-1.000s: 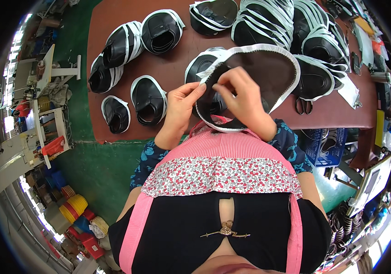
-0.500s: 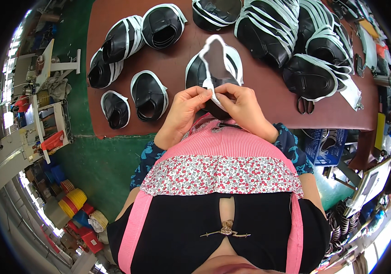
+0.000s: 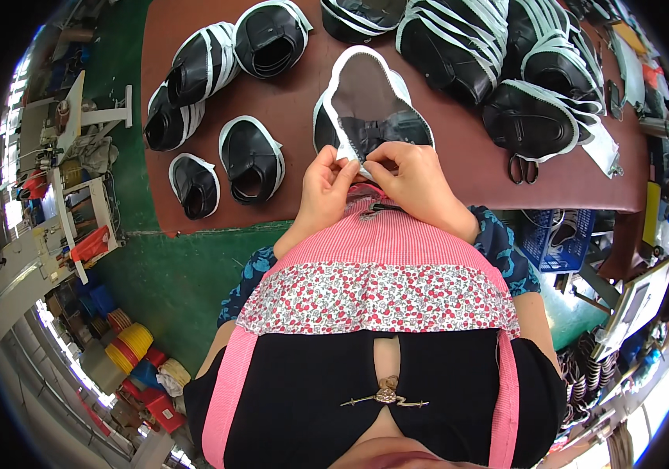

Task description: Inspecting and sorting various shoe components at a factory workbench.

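Note:
Both hands meet at the table's near edge, pinching the near end of a shoe upper (image 3: 366,90). Its brown inner side faces up, and a white band with stitches runs around its edge. My left hand (image 3: 323,191) grips the white edge between thumb and fingers. Close beside it, my right hand (image 3: 420,181) has its thumb and forefinger closed on the same end, fingertips almost touching the left ones. Beneath lies another black upper (image 3: 322,129), mostly covered. Whether a small tool is between my fingertips cannot be made out.
On the brown table (image 3: 459,168), black uppers with white edging (image 3: 250,160) lie at the left. A larger stack of uppers (image 3: 456,55) fills the far right. Black-handled scissors (image 3: 523,169) lie near the front edge. A blue basket (image 3: 557,242) stands below the table's right side.
The upper has turned and flattened, so more of its brown inner side shows. Both hands still pinch its near end, the left one having shifted slightly right.

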Action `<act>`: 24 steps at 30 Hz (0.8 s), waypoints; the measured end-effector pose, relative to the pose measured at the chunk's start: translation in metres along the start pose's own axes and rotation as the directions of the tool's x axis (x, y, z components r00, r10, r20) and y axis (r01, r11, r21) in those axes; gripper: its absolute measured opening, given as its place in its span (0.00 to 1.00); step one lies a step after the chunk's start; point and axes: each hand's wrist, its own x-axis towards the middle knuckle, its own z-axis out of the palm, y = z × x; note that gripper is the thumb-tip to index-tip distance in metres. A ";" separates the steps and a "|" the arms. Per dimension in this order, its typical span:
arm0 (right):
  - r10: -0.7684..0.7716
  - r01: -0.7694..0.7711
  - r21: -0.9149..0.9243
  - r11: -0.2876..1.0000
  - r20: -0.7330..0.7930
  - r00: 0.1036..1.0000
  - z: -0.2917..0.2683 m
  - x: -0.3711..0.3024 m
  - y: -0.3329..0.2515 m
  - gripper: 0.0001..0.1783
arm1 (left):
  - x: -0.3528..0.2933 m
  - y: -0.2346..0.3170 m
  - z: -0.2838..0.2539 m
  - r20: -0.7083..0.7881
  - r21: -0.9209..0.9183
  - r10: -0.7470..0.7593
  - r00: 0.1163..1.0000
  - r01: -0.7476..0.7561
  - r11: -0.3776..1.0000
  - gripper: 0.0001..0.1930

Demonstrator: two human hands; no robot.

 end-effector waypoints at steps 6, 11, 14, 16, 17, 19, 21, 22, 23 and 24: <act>-0.009 0.009 -0.183 0.983 0.002 1.000 0.005 0.005 0.009 0.09 | 0.002 0.006 0.011 0.010 0.576 0.155 0.988 -0.132 0.807 0.09; 0.076 -0.078 -0.095 0.992 -0.018 0.997 0.012 -0.005 0.025 0.09 | 0.003 -0.010 0.003 0.093 0.627 0.229 0.969 -0.235 0.742 0.10; 0.180 -0.182 -0.034 0.983 -0.047 0.982 0.014 -0.009 0.034 0.08 | 0.001 -0.012 0.007 0.073 0.617 0.202 0.977 -0.203 0.760 0.09; 0.239 -0.239 -0.007 0.971 -0.054 0.970 0.014 -0.011 0.039 0.08 | 0.000 -0.009 0.004 0.088 0.645 0.191 0.978 -0.202 0.737 0.09; 0.276 -0.276 0.004 0.961 -0.052 0.960 0.015 -0.012 0.040 0.09 | 0.000 -0.007 0.003 0.103 0.673 0.179 0.978 -0.201 0.712 0.08; 0.312 -0.312 0.014 0.950 -0.050 0.949 0.011 -0.013 0.039 0.09 | 0.000 -0.002 0.007 0.119 0.697 0.217 0.969 -0.237 0.677 0.08; 0.366 -0.371 0.095 0.924 0.066 0.928 0.004 -0.014 0.033 0.10 | 0.000 -0.003 0.009 0.130 0.720 0.256 0.958 -0.268 0.640 0.09; 0.364 -0.370 0.093 0.925 0.070 0.929 0.003 -0.014 0.034 0.10 | 0.001 -0.005 0.010 0.162 0.711 0.314 0.936 -0.331 0.620 0.10; 0.316 -0.325 0.090 0.942 0.097 0.944 0.002 -0.014 0.037 0.11 | 0.002 -0.005 0.011 0.197 0.700 0.369 0.908 -0.394 0.596 0.12; 0.267 -0.279 0.088 0.956 0.124 0.956 0.001 -0.014 0.039 0.12 | 0.002 -0.004 0.012 0.195 0.699 0.371 0.908 -0.394 0.597 0.12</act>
